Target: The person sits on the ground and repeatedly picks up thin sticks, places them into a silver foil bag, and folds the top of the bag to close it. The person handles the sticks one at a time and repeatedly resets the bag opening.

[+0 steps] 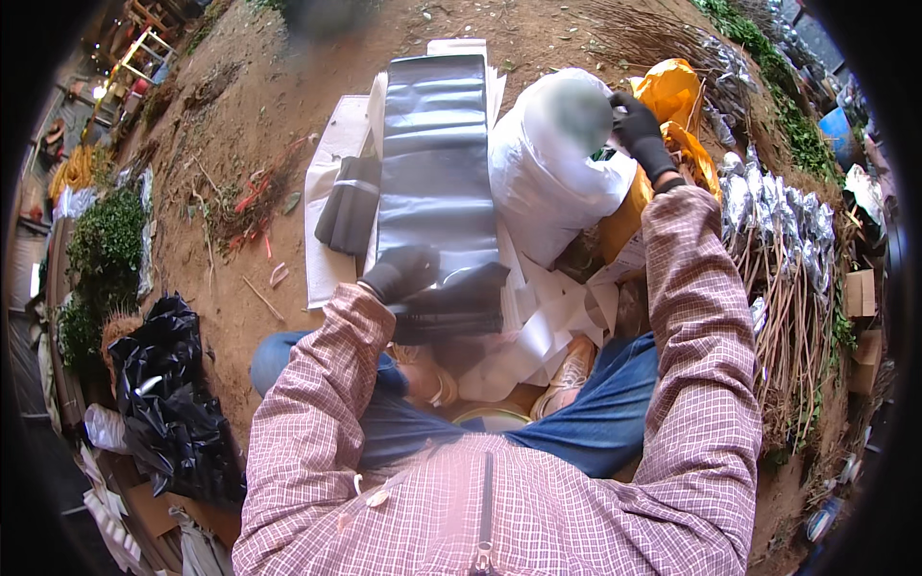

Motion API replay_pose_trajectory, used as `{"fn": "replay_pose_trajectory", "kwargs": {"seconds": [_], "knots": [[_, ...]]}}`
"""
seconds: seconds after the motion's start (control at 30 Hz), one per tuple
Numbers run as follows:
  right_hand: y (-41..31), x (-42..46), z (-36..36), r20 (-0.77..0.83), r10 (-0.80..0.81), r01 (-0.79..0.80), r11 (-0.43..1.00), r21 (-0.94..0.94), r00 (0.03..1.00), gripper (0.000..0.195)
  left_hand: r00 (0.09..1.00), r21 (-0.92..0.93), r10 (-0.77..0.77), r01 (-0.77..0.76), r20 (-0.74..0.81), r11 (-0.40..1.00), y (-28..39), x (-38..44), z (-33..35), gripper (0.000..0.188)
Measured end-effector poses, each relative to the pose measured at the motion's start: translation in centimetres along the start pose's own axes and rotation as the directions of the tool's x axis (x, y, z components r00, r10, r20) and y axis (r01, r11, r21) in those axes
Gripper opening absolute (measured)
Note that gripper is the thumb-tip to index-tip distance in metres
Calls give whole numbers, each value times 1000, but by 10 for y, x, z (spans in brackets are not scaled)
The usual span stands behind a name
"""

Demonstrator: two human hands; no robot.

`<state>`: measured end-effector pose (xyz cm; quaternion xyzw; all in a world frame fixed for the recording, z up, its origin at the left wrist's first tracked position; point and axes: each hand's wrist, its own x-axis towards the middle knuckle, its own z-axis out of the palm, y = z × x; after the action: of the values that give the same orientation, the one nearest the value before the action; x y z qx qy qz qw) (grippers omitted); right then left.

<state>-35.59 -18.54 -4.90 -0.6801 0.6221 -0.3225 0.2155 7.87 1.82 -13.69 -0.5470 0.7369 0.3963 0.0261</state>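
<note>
A long stack of black plastic film (439,173), perhaps flat bags, lies in front of me on white sheets. My left hand (407,273), in a dark glove, is at its near end; blur hides whether the fingers pinch the film. A folded dark bundle (349,205) with a pale band lies left of the stack. To the right stands a bulging white plastic sack (536,165), its top smeared by a blurred patch. My right hand (641,137), also gloved, is beside the sack's top with fingers bent. Whether it holds anything is unclear.
Orange bags (670,93) stand beyond the white sack. Bare-stemmed plants with foil-wrapped ends (781,216) lie at right. Loose white sheets (533,345) spread between my feet. A black plastic bag (169,396) and leafy plants (108,237) are at left, on bare soil.
</note>
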Motion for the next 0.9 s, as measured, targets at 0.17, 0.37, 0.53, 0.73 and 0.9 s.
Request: {"fn": "replay_pose_trajectory", "kwargs": {"seconds": [0.17,0.37,0.53,0.73,0.9], "knots": [[16,-74,42,-214,-126,210,876,434,969,15,976,295,189,-151,-105,943,9,-7,-5,25],[-124,-311,199,509,264,-241,964,-112,820,47,949,319,263,-198,-176,927,0,-20,36,27],[-89,-341,243,626,430,-116,871,-477,650,39,836,85,187,-167,-516,982,-45,18,53,18],[-97,-325,216,505,82,-111,993,29,859,26,950,-671,127,-293,-286,681,-28,24,48,44],[-103,-309,170,279,16,-181,797,577,960,22,892,-206,312,-390,-326,898,97,-26,46,37]]}}
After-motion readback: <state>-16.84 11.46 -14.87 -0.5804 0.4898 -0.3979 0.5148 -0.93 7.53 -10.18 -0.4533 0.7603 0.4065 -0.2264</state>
